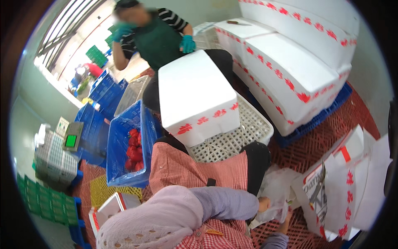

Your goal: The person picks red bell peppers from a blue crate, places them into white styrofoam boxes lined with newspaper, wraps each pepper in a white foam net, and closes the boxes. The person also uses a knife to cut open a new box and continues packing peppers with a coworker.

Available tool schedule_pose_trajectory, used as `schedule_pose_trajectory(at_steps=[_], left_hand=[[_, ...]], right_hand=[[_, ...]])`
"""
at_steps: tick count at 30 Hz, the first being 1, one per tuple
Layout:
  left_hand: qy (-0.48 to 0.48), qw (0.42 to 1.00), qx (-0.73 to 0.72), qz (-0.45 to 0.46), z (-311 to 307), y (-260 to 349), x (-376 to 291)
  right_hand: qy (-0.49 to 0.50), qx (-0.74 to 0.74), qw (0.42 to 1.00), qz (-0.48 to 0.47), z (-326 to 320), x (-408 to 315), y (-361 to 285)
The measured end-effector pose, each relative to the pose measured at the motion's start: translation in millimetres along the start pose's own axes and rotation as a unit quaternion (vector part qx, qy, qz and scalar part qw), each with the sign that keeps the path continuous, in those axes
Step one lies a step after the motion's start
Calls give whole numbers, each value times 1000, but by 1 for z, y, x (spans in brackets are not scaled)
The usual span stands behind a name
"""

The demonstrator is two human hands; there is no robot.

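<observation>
My left hand [264, 204] reaches across my lap to the right, its fingers closed on a clear plastic bag [273, 186] low beside my knee. My right hand [285, 222] is at the lower edge of the same bag, partly hidden by the plastic, and appears to grip it. A small green and red item [290, 203] shows between the hands, too small to identify. In front of my knees, a closed white foam box [197, 93] with red printing rests on an upturned-looking white perforated plastic crate [217, 149].
A plastic-lined blue crate [113, 155] holds several red bell peppers [134, 151]. Opposite sits a co-worker [158, 40] in teal gloves. Stacked white foam boxes [289, 59] carry a knife [238, 22]. An open white carton [339, 193] stands right, near a scale [73, 137] across on the left.
</observation>
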State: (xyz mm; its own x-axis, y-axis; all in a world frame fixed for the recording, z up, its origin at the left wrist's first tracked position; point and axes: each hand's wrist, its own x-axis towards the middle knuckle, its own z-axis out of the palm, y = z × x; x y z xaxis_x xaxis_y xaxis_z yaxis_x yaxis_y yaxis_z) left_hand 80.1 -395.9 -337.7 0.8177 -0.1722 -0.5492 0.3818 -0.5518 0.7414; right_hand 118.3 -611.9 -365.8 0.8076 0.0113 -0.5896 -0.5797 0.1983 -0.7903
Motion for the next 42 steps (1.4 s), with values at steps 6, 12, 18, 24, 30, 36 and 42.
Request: schedule_pose_trajectory(at_steps=[6, 12, 18, 24, 30, 36, 42], left_hand=[[-83, 990, -4, 112, -58, 60, -60], [-146, 952, -243, 119, -170, 77, -135], [139, 945, -249, 160, -263, 31, -209], [291, 819, -490, 62, -302, -15, -258], [445, 657, -603, 88, -340, -50, -274], [499, 687, -497, 177, -377, -46, -265], [562, 720, -362, 184, -393, -21, -252]], right_hand=[[23, 28, 977, 211, 46, 34, 25], [285, -36, 957, 39, 57, -22, -57], [347, -194, 868, -298, 120, -67, -151], [-2, -124, 898, -423, 288, -76, -211], [-141, -205, 833, -494, 445, -70, -249], [-141, -363, 791, -471, 517, -60, -265], [-142, -443, 717, -518, 504, -66, -253]])
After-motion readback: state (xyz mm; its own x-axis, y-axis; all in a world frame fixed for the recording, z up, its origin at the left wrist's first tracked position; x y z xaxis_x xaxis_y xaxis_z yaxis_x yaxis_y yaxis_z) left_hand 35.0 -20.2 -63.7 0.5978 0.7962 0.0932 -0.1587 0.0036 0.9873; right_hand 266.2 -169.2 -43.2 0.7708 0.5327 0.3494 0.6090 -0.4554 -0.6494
